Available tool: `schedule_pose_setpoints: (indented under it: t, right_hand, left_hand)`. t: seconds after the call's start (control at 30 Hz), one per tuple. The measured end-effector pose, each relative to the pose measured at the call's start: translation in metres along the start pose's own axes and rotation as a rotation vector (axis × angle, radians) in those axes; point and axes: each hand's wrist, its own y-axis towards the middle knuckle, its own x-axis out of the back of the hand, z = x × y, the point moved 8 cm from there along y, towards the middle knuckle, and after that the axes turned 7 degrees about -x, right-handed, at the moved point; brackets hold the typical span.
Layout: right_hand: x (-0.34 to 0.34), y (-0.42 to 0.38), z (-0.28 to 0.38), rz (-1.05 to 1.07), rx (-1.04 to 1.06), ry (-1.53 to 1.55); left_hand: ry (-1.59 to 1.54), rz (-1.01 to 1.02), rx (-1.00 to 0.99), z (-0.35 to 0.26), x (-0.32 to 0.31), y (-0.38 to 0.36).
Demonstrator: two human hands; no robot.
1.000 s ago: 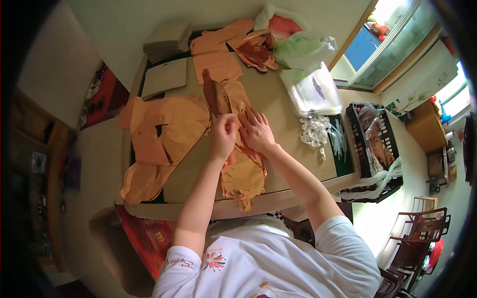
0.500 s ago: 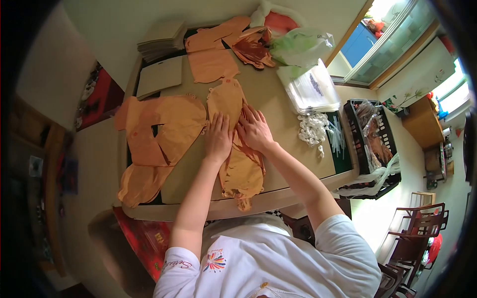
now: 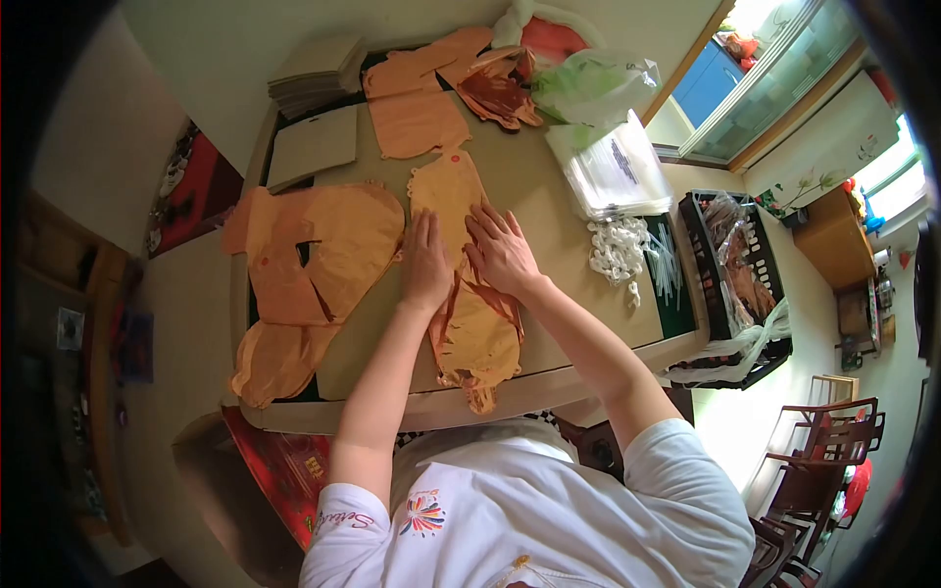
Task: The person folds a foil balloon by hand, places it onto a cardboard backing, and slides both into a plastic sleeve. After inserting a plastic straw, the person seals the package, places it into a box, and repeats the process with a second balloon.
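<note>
A long flat orange foil balloon [image 3: 453, 196] lies along the middle of the table [image 3: 549, 211], on top of more shiny copper foil [image 3: 480, 338] near the front edge. My left hand [image 3: 426, 263] rests palm down on the balloon, fingers together. Just to its right, my right hand [image 3: 502, 251] presses flat on the same balloon with fingers spread. Neither hand grips anything.
A pile of orange foil shapes [image 3: 314, 255] covers the table's left side, with more at the back [image 3: 421, 98]. Cardboard sheets [image 3: 314, 147], clear plastic bags [image 3: 613, 171], white small parts [image 3: 618, 255] and a black crate [image 3: 740, 284] stand around.
My left hand let go of a folded-up flap of the balloon and laid it flat. Both hands now press on the smoothed balloon, slightly farther from me.
</note>
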Motion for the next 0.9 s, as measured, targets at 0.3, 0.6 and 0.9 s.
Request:
schedule_pose_setpoints:
  t: [0.3,0.6,0.9]
  right_hand:
    - [0.0,0.001,-0.002,-0.008,-0.043,-0.025]
    - [-0.006,0.001,-0.004,0.023,-0.063,-0.033]
    - [-0.009,0.002,-0.005,0.09,-0.093,-0.088]
  left_hand:
    - [0.204,0.149,-0.035,0.0,-0.002,-0.002]
    - [0.248,0.215,-0.012,0.0,-0.007,-0.004]
    - [0.171,0.197,-0.03,-0.012,0.01,-0.011]
